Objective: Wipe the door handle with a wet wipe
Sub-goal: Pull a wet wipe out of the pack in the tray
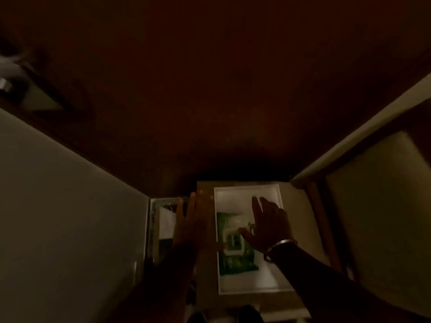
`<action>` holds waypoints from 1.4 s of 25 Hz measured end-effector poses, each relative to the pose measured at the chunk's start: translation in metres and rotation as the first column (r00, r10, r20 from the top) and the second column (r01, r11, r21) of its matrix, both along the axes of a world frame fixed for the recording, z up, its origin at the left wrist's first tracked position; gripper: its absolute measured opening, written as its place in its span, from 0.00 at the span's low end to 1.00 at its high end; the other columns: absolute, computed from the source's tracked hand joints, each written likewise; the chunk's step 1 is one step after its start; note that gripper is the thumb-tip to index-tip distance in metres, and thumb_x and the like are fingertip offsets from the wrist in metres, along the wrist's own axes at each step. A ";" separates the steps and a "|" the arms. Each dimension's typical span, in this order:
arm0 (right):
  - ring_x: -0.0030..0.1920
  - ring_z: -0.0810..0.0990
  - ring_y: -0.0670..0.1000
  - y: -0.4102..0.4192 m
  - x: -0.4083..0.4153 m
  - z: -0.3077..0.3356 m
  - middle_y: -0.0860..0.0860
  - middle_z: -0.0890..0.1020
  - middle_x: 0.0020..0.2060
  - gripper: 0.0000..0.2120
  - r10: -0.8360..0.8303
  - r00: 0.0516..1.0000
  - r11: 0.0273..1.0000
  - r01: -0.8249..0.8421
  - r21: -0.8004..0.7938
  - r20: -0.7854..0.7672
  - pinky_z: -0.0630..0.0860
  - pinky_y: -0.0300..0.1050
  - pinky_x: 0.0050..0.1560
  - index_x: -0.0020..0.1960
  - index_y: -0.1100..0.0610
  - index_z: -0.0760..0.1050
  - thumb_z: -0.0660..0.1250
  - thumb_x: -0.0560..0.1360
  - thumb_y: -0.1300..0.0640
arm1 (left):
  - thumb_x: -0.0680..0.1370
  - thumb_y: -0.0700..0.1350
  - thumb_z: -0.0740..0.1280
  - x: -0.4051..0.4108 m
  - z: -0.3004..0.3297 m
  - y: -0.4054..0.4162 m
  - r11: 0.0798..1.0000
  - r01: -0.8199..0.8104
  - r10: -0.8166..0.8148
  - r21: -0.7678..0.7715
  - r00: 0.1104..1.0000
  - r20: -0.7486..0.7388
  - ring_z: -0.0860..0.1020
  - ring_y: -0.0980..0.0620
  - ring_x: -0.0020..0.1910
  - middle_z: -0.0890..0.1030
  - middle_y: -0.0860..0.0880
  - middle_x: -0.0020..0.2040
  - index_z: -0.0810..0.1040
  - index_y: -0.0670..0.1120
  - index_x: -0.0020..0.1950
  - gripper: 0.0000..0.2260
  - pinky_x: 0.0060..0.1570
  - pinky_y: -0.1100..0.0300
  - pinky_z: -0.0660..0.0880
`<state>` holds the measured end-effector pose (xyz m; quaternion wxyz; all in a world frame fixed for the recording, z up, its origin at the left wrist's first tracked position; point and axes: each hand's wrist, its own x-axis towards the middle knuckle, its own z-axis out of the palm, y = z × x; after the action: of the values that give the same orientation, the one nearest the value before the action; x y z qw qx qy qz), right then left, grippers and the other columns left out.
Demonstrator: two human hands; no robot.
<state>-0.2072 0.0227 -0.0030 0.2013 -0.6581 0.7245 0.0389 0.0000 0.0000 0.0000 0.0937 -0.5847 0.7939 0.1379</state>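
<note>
A green pack of wet wipes (235, 248) lies in a white tray (256, 283) on a small pale stand below me. My right hand (268, 226), with a metal bangle at the wrist, hovers over the pack with fingers spread, holding nothing. My left hand (189, 224) lies flat with its fingers apart along the stand's left edge. A dark wooden door (210, 89) fills the upper view. At the far left, a blurred metal door handle (9, 78) is partly cut off by the frame edge.
A pale wall (58, 217) runs along the left. A pale door frame (349, 136) and wall panel (384, 217) stand at the right. A narrow gap with a white object (166, 220) lies left of the stand. The scene is dim.
</note>
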 end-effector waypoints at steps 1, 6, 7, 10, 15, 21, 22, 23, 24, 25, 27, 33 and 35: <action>0.67 0.74 0.59 0.007 0.002 -0.030 0.56 0.72 0.71 0.42 -0.115 0.992 0.984 0.107 0.145 0.046 0.71 0.53 0.66 0.78 0.55 0.64 0.61 0.73 0.29 | 0.59 0.79 0.57 -0.001 -0.027 0.006 0.997 0.041 -0.042 0.067 0.999 0.015 0.53 0.36 0.75 0.52 0.39 0.77 0.50 0.46 0.77 0.57 0.70 0.32 0.44; 0.52 0.81 0.52 0.032 0.025 -0.130 0.53 0.80 0.58 0.29 -0.463 0.833 0.875 0.375 0.307 0.302 0.81 0.47 0.51 0.64 0.56 0.73 0.70 0.73 0.38 | 0.61 0.81 0.47 -0.004 -0.140 0.036 0.984 0.151 -0.161 0.089 0.980 0.118 0.37 0.38 0.75 0.41 0.40 0.78 0.40 0.52 0.77 0.52 0.69 0.33 0.34; 0.53 0.79 0.53 0.033 0.029 -0.143 0.53 0.78 0.57 0.32 -0.428 0.854 0.897 0.361 0.257 0.296 0.79 0.49 0.51 0.64 0.57 0.72 0.72 0.70 0.37 | 0.61 0.81 0.46 -0.004 -0.151 0.036 0.987 0.144 -0.151 0.068 0.981 0.119 0.36 0.38 0.75 0.39 0.40 0.78 0.39 0.53 0.76 0.53 0.68 0.34 0.32; 0.56 0.76 0.55 0.030 0.041 -0.153 0.54 0.74 0.57 0.44 -0.438 0.867 0.896 0.399 0.197 0.239 0.79 0.51 0.54 0.66 0.59 0.68 0.75 0.62 0.33 | 0.59 0.82 0.46 -0.003 -0.163 0.036 0.991 0.111 -0.118 0.075 0.988 0.103 0.36 0.38 0.75 0.38 0.40 0.77 0.39 0.55 0.76 0.53 0.68 0.34 0.31; 0.52 0.77 0.55 0.025 0.055 -0.151 0.53 0.75 0.54 0.36 -0.494 0.848 0.868 0.465 0.176 0.194 0.79 0.48 0.48 0.63 0.60 0.69 0.73 0.66 0.37 | 0.58 0.82 0.45 -0.002 -0.169 0.035 0.994 0.099 -0.102 0.051 0.993 0.064 0.39 0.39 0.75 0.42 0.39 0.77 0.43 0.54 0.76 0.53 0.67 0.35 0.29; 0.45 0.78 0.58 0.053 -0.023 -0.144 0.68 0.79 0.46 0.15 -0.790 0.171 0.524 0.688 0.503 0.589 0.80 0.39 0.35 0.56 0.75 0.74 0.61 0.83 0.61 | 0.56 0.83 0.47 0.002 -0.175 0.029 0.990 0.117 -0.121 0.078 0.991 0.050 0.37 0.40 0.75 0.40 0.39 0.77 0.38 0.56 0.75 0.54 0.66 0.35 0.27; 0.45 0.77 0.58 0.055 -0.025 -0.142 0.72 0.78 0.51 0.16 -0.780 0.184 0.548 0.662 0.511 0.599 0.79 0.41 0.36 0.57 0.75 0.74 0.61 0.83 0.61 | 0.57 0.83 0.48 0.001 -0.174 0.028 0.989 0.121 -0.125 0.083 0.991 0.045 0.38 0.39 0.75 0.40 0.39 0.77 0.38 0.55 0.75 0.55 0.67 0.34 0.28; 0.45 0.77 0.58 0.054 -0.024 -0.143 0.74 0.77 0.53 0.15 -0.766 0.210 0.571 0.656 0.494 0.607 0.78 0.42 0.36 0.57 0.75 0.75 0.61 0.83 0.61 | 0.57 0.82 0.49 0.000 -0.170 0.028 0.988 0.128 -0.132 0.086 0.990 0.047 0.38 0.39 0.75 0.40 0.39 0.77 0.40 0.55 0.76 0.54 0.67 0.34 0.29; 0.44 0.77 0.58 0.052 -0.022 -0.144 0.73 0.78 0.52 0.14 -0.759 0.214 0.576 0.661 0.481 0.615 0.77 0.43 0.36 0.57 0.73 0.76 0.61 0.83 0.61 | 0.59 0.82 0.50 -0.002 -0.164 0.028 0.987 0.140 -0.144 0.079 0.989 0.041 0.40 0.39 0.75 0.42 0.39 0.77 0.43 0.53 0.76 0.54 0.67 0.34 0.29; 0.43 0.78 0.58 0.050 -0.021 -0.145 0.72 0.79 0.50 0.14 -0.752 0.211 0.576 0.669 0.469 0.624 0.77 0.43 0.36 0.58 0.72 0.77 0.61 0.83 0.61 | 0.61 0.81 0.51 -0.005 -0.158 0.029 0.988 0.148 -0.148 0.053 0.989 0.002 0.44 0.38 0.76 0.45 0.38 0.77 0.49 0.51 0.76 0.52 0.68 0.34 0.31; 0.43 0.80 0.55 0.048 -0.019 -0.144 0.66 0.82 0.50 0.12 -0.728 0.213 0.589 0.682 0.434 0.652 0.78 0.45 0.38 0.58 0.69 0.78 0.61 0.83 0.61 | 0.65 0.76 0.58 -0.020 -0.146 0.033 0.994 0.108 -0.106 0.000 0.979 -0.177 0.54 0.36 0.74 0.59 0.37 0.76 0.66 0.45 0.69 0.44 0.69 0.35 0.37; 0.47 0.81 0.52 0.054 -0.017 -0.132 0.49 0.82 0.44 0.06 -0.645 0.199 0.645 0.660 0.386 0.738 0.81 0.44 0.45 0.54 0.57 0.79 0.63 0.82 0.60 | 0.75 0.53 0.66 -0.084 -0.122 0.046 0.952 -0.287 0.304 0.102 0.912 -0.276 0.71 0.44 0.63 0.76 0.46 0.61 0.78 0.49 0.49 0.09 0.63 0.46 0.61; 0.49 0.81 0.46 0.052 -0.006 -0.126 0.43 0.81 0.49 0.09 -0.535 0.365 0.763 0.597 0.250 0.762 0.80 0.37 0.49 0.60 0.54 0.78 0.63 0.82 0.57 | 0.77 0.47 0.67 -0.063 -0.109 0.044 0.790 -0.497 0.612 0.359 0.601 -0.515 0.79 0.48 0.50 0.80 0.45 0.51 0.77 0.48 0.45 0.04 0.50 0.49 0.76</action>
<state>-0.2133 0.0743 -0.1289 0.4808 -0.3192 0.7349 -0.3561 -0.0628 0.0443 -0.1089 -0.1616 -0.7151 0.5425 0.4102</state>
